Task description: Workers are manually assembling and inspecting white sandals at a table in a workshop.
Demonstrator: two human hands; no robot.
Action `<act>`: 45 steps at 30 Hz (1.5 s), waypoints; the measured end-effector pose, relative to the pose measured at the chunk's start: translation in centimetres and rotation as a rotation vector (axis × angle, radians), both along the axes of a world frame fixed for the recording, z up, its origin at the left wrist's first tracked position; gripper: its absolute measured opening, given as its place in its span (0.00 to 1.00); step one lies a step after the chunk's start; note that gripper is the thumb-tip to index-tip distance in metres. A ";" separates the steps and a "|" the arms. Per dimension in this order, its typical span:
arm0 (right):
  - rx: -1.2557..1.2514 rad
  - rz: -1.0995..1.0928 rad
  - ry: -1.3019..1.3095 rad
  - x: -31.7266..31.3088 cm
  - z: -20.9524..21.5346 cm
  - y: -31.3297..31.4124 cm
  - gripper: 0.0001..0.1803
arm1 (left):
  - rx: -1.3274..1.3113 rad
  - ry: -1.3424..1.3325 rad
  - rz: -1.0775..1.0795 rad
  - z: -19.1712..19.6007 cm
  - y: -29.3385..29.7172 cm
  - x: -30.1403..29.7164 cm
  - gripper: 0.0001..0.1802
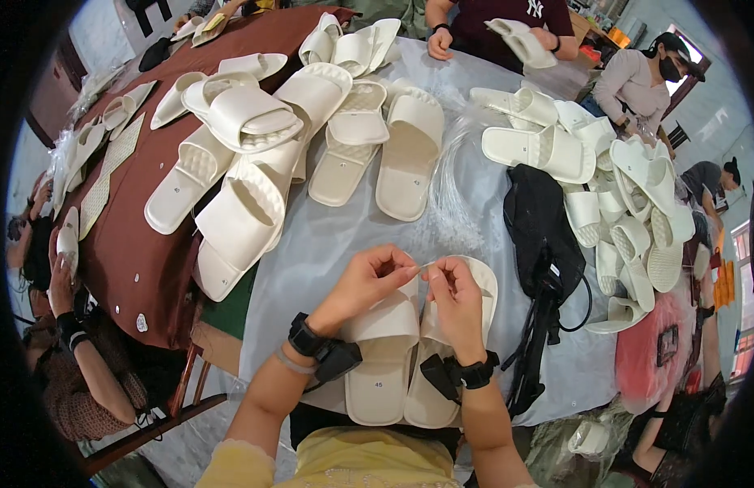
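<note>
A pair of cream slide slippers lies side by side at the table's near edge, the left slipper (pixel 377 366) partly against the right slipper (pixel 428 403). Above their straps my left hand (pixel 369 281) and my right hand (pixel 456 297) meet, fingertips pinched together. Between the fingertips runs a thin pale strand, too fine to make out fully. Just beyond my hands lies a bundle of transparent plastic strands (pixel 456 195). Each wrist wears a black strap with a small device.
Cream slippers are heaped at the left (pixel 239 203) and right (pixel 621 195) of the grey-covered table (pixel 300 244). A black bag (pixel 544 236) lies right of my hands. A brown-covered table (pixel 133 260) adjoins at left. Several other people work around, one holding slippers (pixel 523 42) opposite me.
</note>
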State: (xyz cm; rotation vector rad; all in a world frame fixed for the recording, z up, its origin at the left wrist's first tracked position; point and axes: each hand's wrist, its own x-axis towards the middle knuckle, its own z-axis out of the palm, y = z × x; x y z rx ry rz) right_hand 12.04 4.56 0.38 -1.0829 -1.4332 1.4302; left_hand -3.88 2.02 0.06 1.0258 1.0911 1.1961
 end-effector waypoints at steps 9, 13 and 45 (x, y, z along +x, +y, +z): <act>-0.003 -0.002 -0.010 0.0 0.2 -0.2 0.08 | 0.000 0.010 -0.016 -0.1 0.0 0.0 0.05; 0.041 0.054 -0.041 0.1 0.0 0.0 0.08 | 0.009 -0.010 0.008 -0.4 -0.1 0.1 0.04; 0.046 0.049 -0.042 0.0 -0.4 0.1 0.06 | 0.077 -0.057 0.036 -0.6 0.2 0.3 0.04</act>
